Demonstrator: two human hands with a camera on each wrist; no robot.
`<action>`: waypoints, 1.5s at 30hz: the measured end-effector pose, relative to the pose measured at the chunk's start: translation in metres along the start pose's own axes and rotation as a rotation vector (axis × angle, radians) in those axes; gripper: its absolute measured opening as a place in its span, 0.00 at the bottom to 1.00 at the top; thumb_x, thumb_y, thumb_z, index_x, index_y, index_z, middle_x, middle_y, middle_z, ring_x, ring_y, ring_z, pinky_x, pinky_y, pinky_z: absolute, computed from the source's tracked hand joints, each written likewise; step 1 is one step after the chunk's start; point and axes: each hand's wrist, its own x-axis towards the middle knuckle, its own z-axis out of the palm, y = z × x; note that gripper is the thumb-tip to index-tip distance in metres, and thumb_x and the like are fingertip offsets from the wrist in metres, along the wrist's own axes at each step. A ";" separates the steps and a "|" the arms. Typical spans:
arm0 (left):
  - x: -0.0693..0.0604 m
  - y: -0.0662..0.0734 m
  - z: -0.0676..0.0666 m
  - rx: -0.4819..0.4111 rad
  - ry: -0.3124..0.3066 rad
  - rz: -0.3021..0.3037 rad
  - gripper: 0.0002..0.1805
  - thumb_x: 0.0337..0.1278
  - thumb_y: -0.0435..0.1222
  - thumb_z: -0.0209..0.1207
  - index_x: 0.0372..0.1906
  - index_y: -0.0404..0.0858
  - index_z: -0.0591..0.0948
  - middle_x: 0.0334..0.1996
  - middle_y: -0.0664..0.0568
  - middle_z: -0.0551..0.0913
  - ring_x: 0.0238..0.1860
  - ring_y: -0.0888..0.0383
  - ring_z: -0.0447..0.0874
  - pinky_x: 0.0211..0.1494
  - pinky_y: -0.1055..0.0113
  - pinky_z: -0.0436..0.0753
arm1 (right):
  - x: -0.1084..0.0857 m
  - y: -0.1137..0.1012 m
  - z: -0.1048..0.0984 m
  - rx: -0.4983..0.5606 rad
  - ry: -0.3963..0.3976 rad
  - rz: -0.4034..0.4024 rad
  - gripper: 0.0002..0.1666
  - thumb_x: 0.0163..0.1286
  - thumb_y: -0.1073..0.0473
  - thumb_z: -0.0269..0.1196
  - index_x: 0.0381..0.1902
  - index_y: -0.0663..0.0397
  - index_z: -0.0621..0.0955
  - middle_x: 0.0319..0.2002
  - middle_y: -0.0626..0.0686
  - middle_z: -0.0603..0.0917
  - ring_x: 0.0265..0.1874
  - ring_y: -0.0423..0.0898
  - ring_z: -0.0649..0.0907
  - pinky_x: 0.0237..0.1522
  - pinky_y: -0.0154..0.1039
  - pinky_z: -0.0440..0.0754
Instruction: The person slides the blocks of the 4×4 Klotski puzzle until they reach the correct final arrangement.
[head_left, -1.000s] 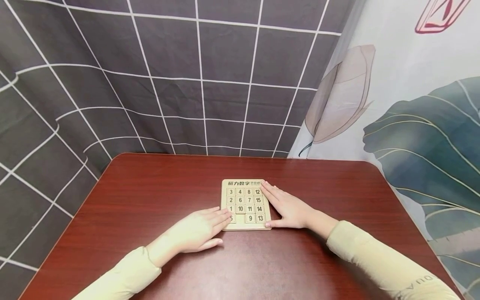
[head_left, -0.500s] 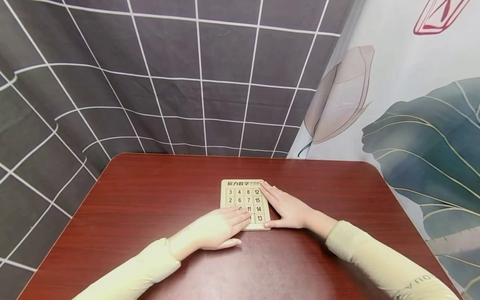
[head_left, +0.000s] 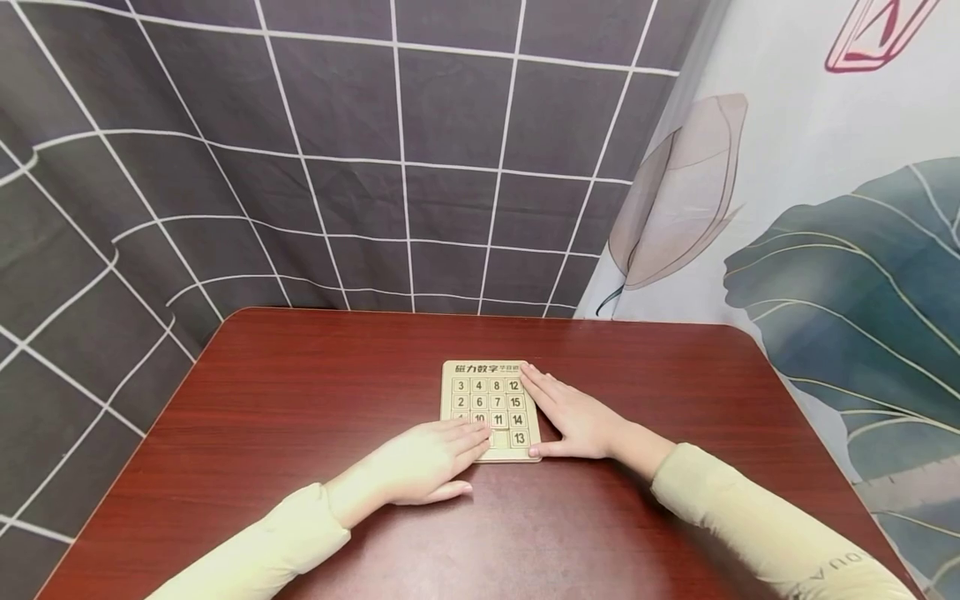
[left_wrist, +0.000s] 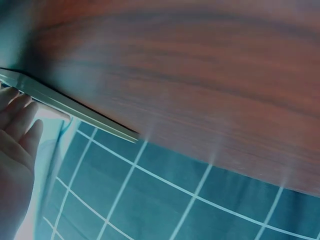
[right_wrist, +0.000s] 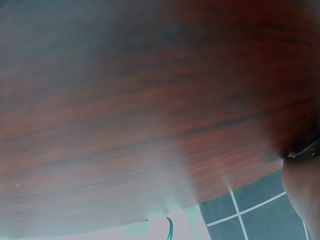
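Note:
A square wooden number slide puzzle [head_left: 447, 392] lies flat on the table, with numbered tiles in rows under a printed heading. My left hand [head_left: 427, 462] reaches in from the left, its straight fingertips resting on the bottom-row tiles and hiding the lower left ones. Right of those fingertips, a bare slot [head_left: 500, 439] shows beside the 13 tile [head_left: 519, 438]. Against the puzzle's right side lies my right hand [head_left: 581, 421], fingers straight at the upper corner and thumb at the lower one. In the left wrist view, the left fingers [left_wrist: 20, 112] touch the puzzle's edge [left_wrist: 75, 107].
The reddish-brown table [head_left: 315, 375] extends around the puzzle. Behind it hangs a dark grey curtain [head_left: 337, 200] with white grid lines. A pale curtain with leaf prints [head_left: 847, 275] covers the right side.
My left hand has moved right across the bottom row, then slightly back left. The slot has shifted one column right, and the 9 tile is no longer visible there. My right hand stays put.

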 end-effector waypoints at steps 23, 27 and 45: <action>0.028 0.007 -0.007 -0.001 0.031 0.089 0.33 0.78 0.57 0.53 0.74 0.38 0.77 0.74 0.48 0.79 0.76 0.53 0.77 0.81 0.61 0.74 | -0.003 0.001 0.001 0.004 0.012 -0.006 0.67 0.71 0.23 0.59 0.85 0.67 0.52 0.87 0.63 0.48 0.86 0.59 0.56 0.85 0.58 0.62; 0.035 0.009 -0.006 0.014 0.018 0.104 0.33 0.79 0.56 0.52 0.74 0.38 0.77 0.74 0.48 0.78 0.77 0.54 0.76 0.82 0.62 0.72 | -0.002 0.001 0.001 -0.001 0.022 -0.021 0.67 0.71 0.22 0.58 0.84 0.68 0.53 0.87 0.64 0.49 0.86 0.60 0.56 0.84 0.59 0.62; 0.014 0.005 0.005 -0.022 0.037 0.062 0.34 0.78 0.56 0.54 0.73 0.35 0.78 0.74 0.45 0.78 0.76 0.52 0.76 0.81 0.61 0.74 | -0.001 -0.001 0.000 -0.019 0.031 -0.026 0.66 0.70 0.26 0.62 0.84 0.69 0.54 0.86 0.66 0.51 0.85 0.61 0.58 0.83 0.59 0.64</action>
